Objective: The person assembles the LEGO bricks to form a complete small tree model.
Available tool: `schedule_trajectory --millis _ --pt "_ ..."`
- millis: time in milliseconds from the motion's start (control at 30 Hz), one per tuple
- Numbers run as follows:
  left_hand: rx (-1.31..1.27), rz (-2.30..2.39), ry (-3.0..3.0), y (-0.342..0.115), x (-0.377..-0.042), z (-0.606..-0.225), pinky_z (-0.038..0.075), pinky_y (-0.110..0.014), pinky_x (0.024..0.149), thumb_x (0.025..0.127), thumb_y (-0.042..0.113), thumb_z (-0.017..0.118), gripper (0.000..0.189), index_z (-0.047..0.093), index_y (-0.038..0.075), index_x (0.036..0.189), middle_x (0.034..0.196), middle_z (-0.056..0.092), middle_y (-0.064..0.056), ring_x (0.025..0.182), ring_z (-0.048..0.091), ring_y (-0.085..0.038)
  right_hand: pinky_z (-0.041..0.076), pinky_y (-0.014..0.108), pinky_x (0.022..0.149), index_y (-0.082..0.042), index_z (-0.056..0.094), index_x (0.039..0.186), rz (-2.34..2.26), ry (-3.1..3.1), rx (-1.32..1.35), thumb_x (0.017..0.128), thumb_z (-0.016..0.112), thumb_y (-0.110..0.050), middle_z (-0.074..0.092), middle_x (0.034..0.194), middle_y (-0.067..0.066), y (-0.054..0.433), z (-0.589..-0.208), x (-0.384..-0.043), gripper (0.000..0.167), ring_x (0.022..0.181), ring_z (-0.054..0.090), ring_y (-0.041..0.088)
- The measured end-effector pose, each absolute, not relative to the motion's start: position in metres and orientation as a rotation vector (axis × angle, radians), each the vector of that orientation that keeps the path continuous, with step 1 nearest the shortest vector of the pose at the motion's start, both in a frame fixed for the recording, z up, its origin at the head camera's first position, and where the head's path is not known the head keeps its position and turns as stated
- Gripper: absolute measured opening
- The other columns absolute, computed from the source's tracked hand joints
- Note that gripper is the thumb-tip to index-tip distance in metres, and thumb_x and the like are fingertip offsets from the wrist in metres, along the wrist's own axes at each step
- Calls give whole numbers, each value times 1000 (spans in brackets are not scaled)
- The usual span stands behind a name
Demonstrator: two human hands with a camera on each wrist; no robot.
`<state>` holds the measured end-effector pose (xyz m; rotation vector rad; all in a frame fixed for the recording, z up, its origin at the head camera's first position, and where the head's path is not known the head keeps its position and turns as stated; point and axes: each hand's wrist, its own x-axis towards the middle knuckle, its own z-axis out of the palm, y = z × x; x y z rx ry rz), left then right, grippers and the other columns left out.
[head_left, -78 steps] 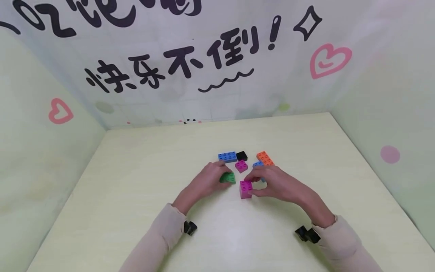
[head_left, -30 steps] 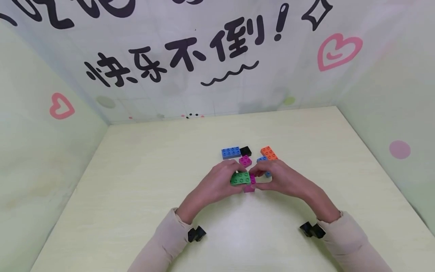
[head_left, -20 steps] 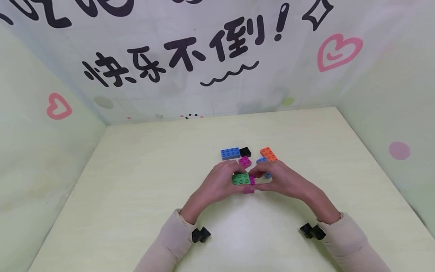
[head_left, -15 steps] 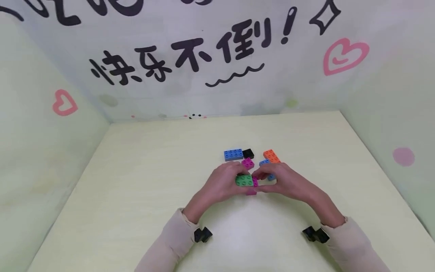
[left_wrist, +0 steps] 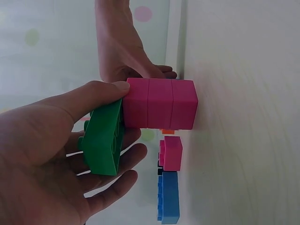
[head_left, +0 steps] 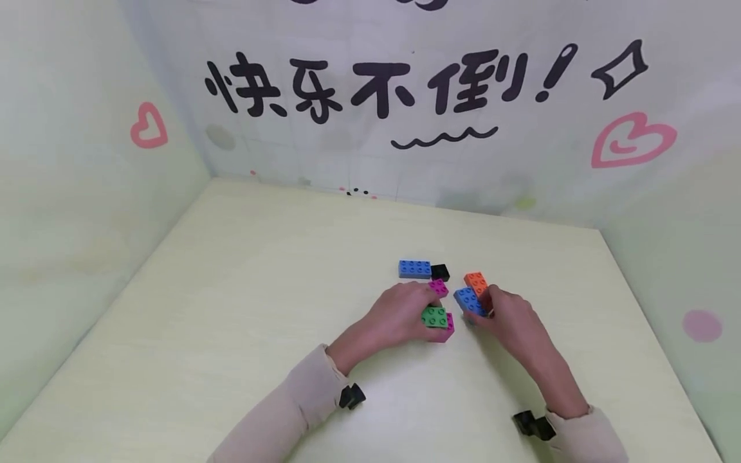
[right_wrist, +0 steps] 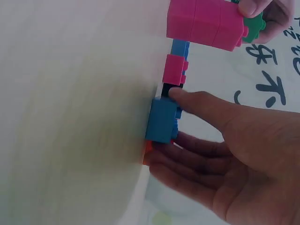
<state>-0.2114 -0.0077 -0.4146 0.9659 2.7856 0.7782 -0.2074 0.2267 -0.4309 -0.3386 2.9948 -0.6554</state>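
My left hand (head_left: 396, 316) holds a green toy building brick (head_left: 434, 317) at the top of a stack of three pink bricks (left_wrist: 161, 104). The thumb lies across the joint between green and pink, and the green brick juts out past the stack with its hollow underside partly showing. Over to the right, my right hand (head_left: 517, 323) has its thumb at one edge of a blue brick (right_wrist: 161, 120) and curled fingers at the opposite edge. That blue brick sits beside an orange brick (head_left: 475, 281), partly covered by the fingers.
Behind the left hand a small pink brick (head_left: 438, 288) lies near a black brick (head_left: 440, 272) and a longer blue brick (head_left: 414, 269). The pale tabletop (head_left: 278, 257) meets printed walls at the back and sides.
My right hand has let go of the pink stack and moved right to the blue brick. My left hand stays at the green brick and the stack. The head view has turned.
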Motion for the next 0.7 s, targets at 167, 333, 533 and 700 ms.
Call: schedule_trajectory --millis 167,333,533,700 --pt "993 769 2803 -9 -211 -417 41 -20 63 79 48 79 43 72 14 104 94 63 8 80 51 -7 52 35 68 -2 62 104 -657 2951 -490 80 82 -12 64 91 5 232 -430 -205 33 82 60 22" --pt "991 747 2802 -9 -212 -417 42 -21 64 79 48 79 45 72 13 107 96 64 6 81 51 -8 52 41 75 -7 65 113 -584 2935 -580 77 85 -19 65 103 4 239 -429 -204 42 92 60 22" --pt "971 754 2786 -8 -212 -416 42 -21 67 80 47 79 46 72 13 109 101 65 5 85 52 -9 52 46 83 -9 67 119 -575 2937 -662 79 84 -22 65 114 8 236 -436 -208 46 100 60 26" --pt "970 759 2775 -8 -212 -416 42 -21 68 80 46 79 45 72 13 110 101 65 6 85 52 -9 53 45 82 -9 68 115 -699 2926 -732 79 84 -15 67 108 2 238 -429 -206 40 98 62 22"
